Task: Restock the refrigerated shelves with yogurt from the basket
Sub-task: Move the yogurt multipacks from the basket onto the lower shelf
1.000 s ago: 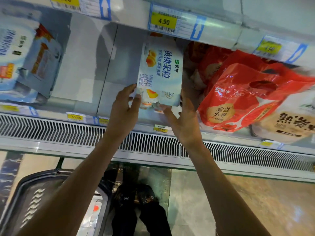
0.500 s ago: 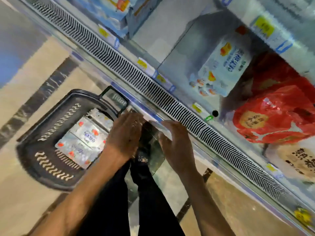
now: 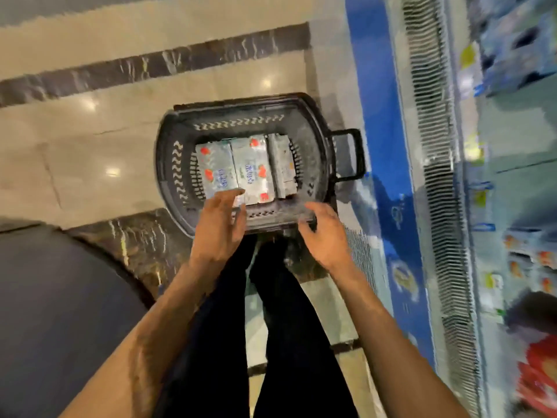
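A shop aisle: glossy beige floor crossed by dark marble bands, with the fridge blurred along the right edge. A dark plastic basket sits on the floor just ahead of the person's legs. Three yogurt packs lie flat side by side in its bottom, pale silvery wrappers with blue lettering and red fruit marks; the rightmost looks plainer.

The left hand hovers over the basket's near edge, fingers spread and empty, tips by the near ends of the packs. The right hand hangs over the near rim, fingers loosely bent, holding nothing.

The step is probably to take one pack. Best to grip it by both long sides, lift it level, and clear the rim before turning to the fridge.
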